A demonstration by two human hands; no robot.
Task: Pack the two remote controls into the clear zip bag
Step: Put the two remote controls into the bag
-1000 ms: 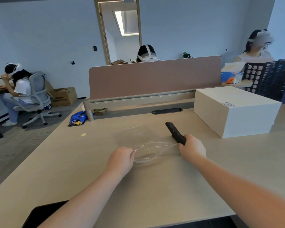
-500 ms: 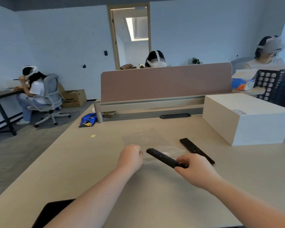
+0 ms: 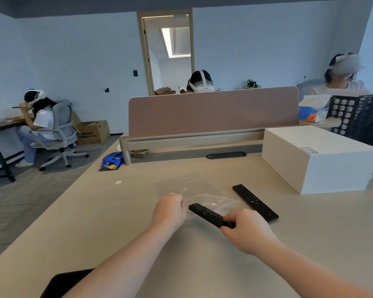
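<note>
A clear zip bag [image 3: 188, 186] lies flat on the beige desk [image 3: 95, 222], its near mouth lifted open. My left hand [image 3: 170, 209] pinches the left edge of that mouth. My right hand [image 3: 247, 230] grips the near end of a black remote control [image 3: 205, 213], whose far tip points left toward the bag's opening, just in front of it. A second black remote control [image 3: 254, 202] rests flat on the desk to the right of the bag, untouched.
A large white box [image 3: 319, 158] stands at the right rear of the desk. A pink divider panel [image 3: 213, 111] closes the far edge. A dark flat device [image 3: 63, 283] lies at the near left edge. People sit at other desks behind.
My right hand lifted one remote from the right of the bag and swung it left to the bag's mouth. The second remote came into sight. The left hand kept its hold.
</note>
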